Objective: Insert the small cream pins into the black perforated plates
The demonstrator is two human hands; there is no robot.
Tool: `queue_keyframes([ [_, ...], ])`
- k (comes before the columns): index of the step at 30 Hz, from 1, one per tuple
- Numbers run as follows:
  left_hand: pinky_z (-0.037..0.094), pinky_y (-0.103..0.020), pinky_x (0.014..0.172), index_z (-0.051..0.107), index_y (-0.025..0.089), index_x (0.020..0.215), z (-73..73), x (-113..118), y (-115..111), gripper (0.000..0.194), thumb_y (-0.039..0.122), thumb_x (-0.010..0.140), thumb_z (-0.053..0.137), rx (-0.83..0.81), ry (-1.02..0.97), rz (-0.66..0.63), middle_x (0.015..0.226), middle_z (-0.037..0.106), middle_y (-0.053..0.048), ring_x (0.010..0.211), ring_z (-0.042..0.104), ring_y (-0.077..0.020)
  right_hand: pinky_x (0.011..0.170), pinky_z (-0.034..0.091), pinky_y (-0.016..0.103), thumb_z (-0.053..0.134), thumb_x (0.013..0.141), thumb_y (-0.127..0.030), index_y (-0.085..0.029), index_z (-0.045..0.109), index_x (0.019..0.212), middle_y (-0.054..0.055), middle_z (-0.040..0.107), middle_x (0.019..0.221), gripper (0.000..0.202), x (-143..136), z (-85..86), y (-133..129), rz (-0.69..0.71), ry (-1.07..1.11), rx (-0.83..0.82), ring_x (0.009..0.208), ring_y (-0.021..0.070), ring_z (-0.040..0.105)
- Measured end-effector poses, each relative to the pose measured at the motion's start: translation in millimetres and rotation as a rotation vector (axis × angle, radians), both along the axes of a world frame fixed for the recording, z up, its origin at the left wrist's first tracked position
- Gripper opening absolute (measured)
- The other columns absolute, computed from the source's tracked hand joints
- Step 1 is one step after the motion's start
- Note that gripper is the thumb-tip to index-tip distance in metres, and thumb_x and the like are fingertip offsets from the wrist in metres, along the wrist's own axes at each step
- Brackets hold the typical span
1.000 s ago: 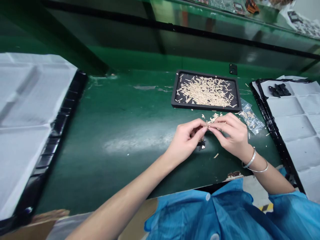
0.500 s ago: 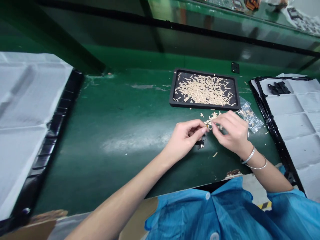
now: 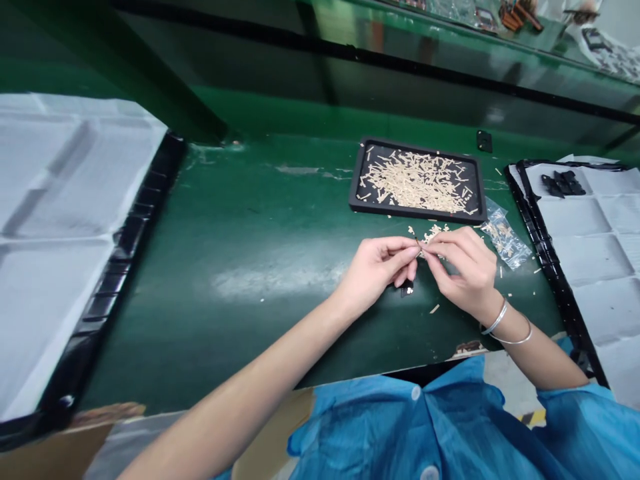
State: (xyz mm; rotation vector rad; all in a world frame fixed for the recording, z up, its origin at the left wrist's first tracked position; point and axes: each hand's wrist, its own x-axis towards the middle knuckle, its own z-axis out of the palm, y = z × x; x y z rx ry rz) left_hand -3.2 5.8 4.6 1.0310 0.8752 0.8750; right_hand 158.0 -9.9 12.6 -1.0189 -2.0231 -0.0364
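Green mat [image 3: 250, 267] lies open left of both pinching hands [image 3: 425, 267].

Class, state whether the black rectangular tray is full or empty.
Partly full: the black rectangular tray holds a loose heap of small beige strips; bare black floor shows around it.

Pinching something too small to identify between the fingertips of the left hand [image 3: 379, 268] and right hand [image 3: 463, 267]. Partly hiding a small dark part [image 3: 407, 289] under the left hand. Running off the left edge: white sheets [image 3: 55, 200] on a black tray [image 3: 125, 247]. Running off the right edge: another lined tray [image 3: 595, 233]. Blurring into unreadable clutter on the far shelf [image 3: 525, 17]. Cutting off the blue gown [image 3: 425, 433] at the bottom.
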Motion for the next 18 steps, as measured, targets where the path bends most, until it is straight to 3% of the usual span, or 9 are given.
queue_keyframes([
  [5, 0.032, -0.02, 0.042, 0.064, 0.016, 0.072, 4.9, -0.3, -1.7, 0.025, 0.04, 0.076, 0.07, 0.089, 0.062, 0.012, 0.052, 0.055, 0.002, 0.043, 0.041, -0.0065, 0.053, 0.047, 0.026, 0.062, 0.084, -0.016, -0.02, 0.062, 0.074, 0.002, 0.066, 0.073, 0.011, -3.1, 4.8, -1.9, -0.048, 0.289, -0.373, 0.064, 0.0127, 0.058],
  [7, 0.034, -0.02, 0.045, 0.063, 0.016, 0.071, 5.9, -1.1, -3.0, 0.023, 0.038, 0.078, 0.068, 0.135, 0.089, 0.027, 0.053, 0.054, 0.002, 0.045, 0.042, -0.0069, 0.051, 0.046, 0.024, 0.064, 0.083, -0.016, -0.019, 0.062, 0.073, 0.001, 0.066, 0.073, 0.011, -3.4, 5.2, -2.1, -0.052, 0.33, -0.429, 0.062, 0.0118, 0.057],
  [14, 0.038, -0.021, 0.051, 0.062, 0.017, 0.075, 6.1, -2.1, -7.8, 0.015, 0.025, 0.085, 0.055, 0.333, 0.249, 0.086, 0.055, 0.05, 0.003, 0.05, 0.046, -0.0088, 0.065, 0.053, 0.033, 0.062, 0.088, -0.015, -0.022, 0.068, 0.083, 0.004, 0.071, 0.077, 0.01, 1.4, 1.9, 1.4, -0.053, -0.013, 0.039, 0.072, 0.0175, 0.064],
  [18, 0.038, -0.022, 0.054, 0.061, 0.018, 0.073, 4.3, -0.3, -8.4, 0.016, 0.022, 0.085, 0.053, 0.441, 0.34, 0.112, 0.056, 0.051, 0.004, 0.051, 0.048, -0.0098, 0.061, 0.052, 0.031, 0.06, 0.088, -0.013, -0.02, 0.069, 0.085, 0.006, 0.072, 0.079, 0.011, 3.6, 1.1, 3.1, -0.028, -0.151, 0.116, 0.072, 0.0176, 0.061],
])
